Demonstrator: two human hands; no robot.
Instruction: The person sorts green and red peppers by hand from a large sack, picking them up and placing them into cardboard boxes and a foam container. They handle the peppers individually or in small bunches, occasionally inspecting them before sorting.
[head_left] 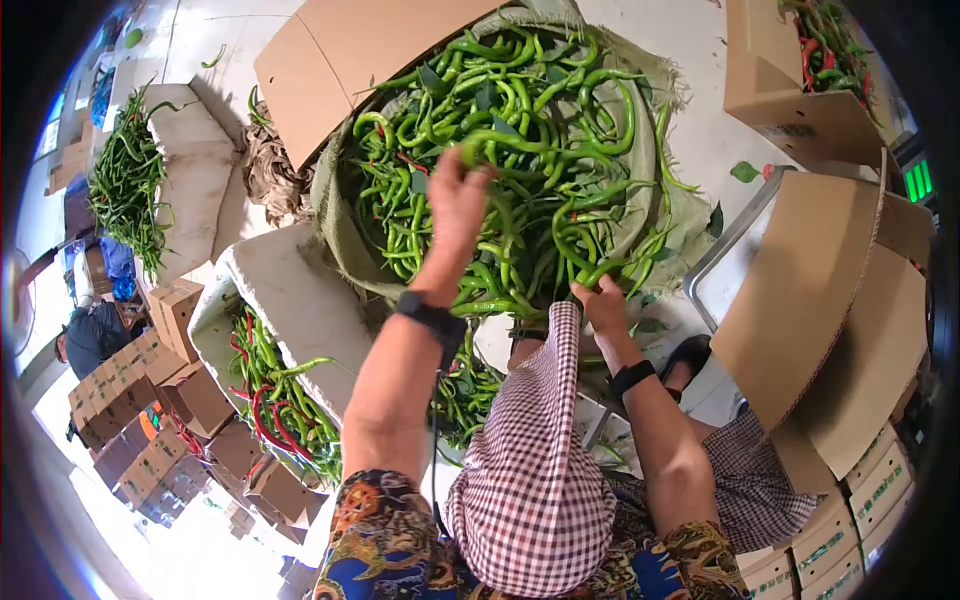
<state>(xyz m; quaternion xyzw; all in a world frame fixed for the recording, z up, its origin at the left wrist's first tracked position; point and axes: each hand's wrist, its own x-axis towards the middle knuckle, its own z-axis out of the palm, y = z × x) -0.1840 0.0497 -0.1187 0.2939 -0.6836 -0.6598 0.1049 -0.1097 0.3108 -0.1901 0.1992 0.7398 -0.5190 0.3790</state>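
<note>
A large woven sack stands open, heaped with long green peppers and a few red ones. Over the left part of the heap is my left hand, its fingers closed on a curved green pepper. My right hand is at the sack's near right edge, fingers closed round the end of green peppers. Both wrists wear black bands. The checked cap brim lies between my forearms.
Foam boxes of peppers stand at the left. Cardboard boxes and a metal-rimmed tray are on the right. A cardboard sheet leans behind the sack. Another person is at far left.
</note>
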